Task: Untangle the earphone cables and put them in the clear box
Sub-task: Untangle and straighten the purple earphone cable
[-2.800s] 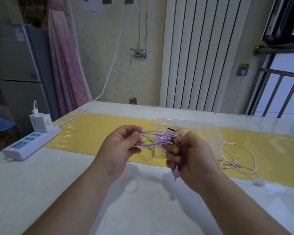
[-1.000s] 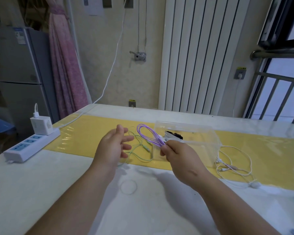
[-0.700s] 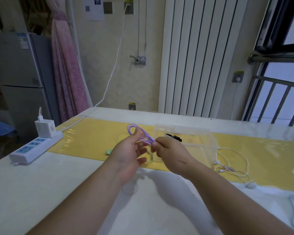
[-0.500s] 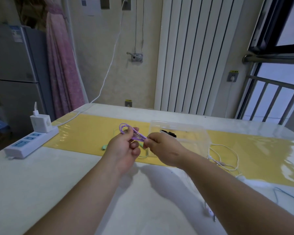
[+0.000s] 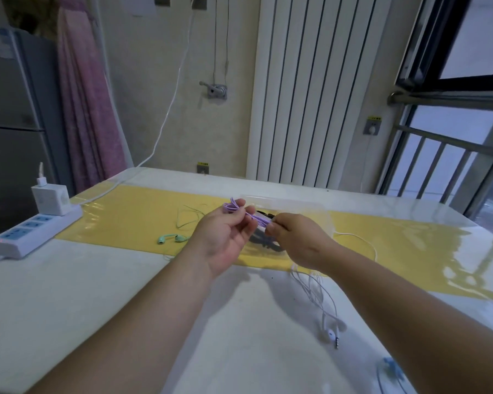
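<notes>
A coiled purple earphone cable [image 5: 241,212] is stretched between both hands above the table. My left hand [image 5: 225,238] pinches its looped end, and my right hand [image 5: 299,239] pinches the other end. Just behind and under the hands sits the clear box [image 5: 302,206], with a dark earphone [image 5: 265,215] partly visible inside. Green earphones [image 5: 173,238] lie on the yellow mat to the left. White earphones [image 5: 329,331] trail across the table near my right forearm, and a blue cable [image 5: 389,371] shows at the bottom right.
A white power strip [image 5: 32,233] with a charger plugged in lies at the table's left edge. The yellow mat [image 5: 410,251] runs across the white table [image 5: 69,280]. A radiator, a wall and a window with bars stand behind.
The purple cable went from a wide loop between both hands to a tight bundle. My left hand let go, then took hold again, and the hands shifted toward the box.
</notes>
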A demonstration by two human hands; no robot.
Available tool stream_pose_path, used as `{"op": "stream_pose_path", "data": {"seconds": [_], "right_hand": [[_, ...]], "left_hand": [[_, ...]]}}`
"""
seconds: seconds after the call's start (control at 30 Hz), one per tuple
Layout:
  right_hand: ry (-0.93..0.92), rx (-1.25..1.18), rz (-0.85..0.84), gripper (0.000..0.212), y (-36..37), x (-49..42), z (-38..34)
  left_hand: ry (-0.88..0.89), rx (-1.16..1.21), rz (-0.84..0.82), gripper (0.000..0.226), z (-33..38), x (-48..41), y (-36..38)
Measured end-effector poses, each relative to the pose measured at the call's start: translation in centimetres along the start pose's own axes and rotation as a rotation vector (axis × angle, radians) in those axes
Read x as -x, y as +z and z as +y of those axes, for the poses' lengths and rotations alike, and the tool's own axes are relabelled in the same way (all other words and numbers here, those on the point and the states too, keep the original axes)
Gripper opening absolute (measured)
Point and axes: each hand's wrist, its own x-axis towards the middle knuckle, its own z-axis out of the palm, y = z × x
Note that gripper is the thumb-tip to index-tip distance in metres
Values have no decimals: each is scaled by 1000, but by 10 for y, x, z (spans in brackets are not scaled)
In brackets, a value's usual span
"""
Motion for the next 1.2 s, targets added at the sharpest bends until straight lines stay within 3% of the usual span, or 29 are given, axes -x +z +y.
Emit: {"op": "stream_pose_path", "data": {"seconds": [0.13,0.3,0.37,0.47,0.6,0.7,0.77,0.83,0.93,1.1,1.2], "right_hand": [[65,16,-79,29,10,20,-1],[189,315,-155,15,37,47,5],[251,357,-155,10,43,57,5],[292,369,-67,43,47,66,9],[316,406,-78,17,44,69,12],[268,475,-89,25,45,69,17],[200,564,-40,11,43,72,17],[149,655,13,28,43,72,20],[131,671,39,29,41,76,24],[184,521,55,14,34,73,31],[144,567,40,21,33,75,32]], "left_hand": [[-61,-157,68,19,-12,-7,-7],[-160,-793,38,17,-33,-13,-14],[-144,-904,28,18,-41,-14,-13],[-86,-1106,50,17,-50,-17,-8],[-15,-1399,67,11,-60,-23,0],[64,-1683,3,9,-67,-19,11],[99,-1736,-36,3,-71,-18,19],[128,-1735,-29,10,-73,-22,20],[183,-1701,5,29,-79,-24,18],[279,-1716,102,24,-84,-16,17],[248,-1676,50,14,-85,-16,15]]}}
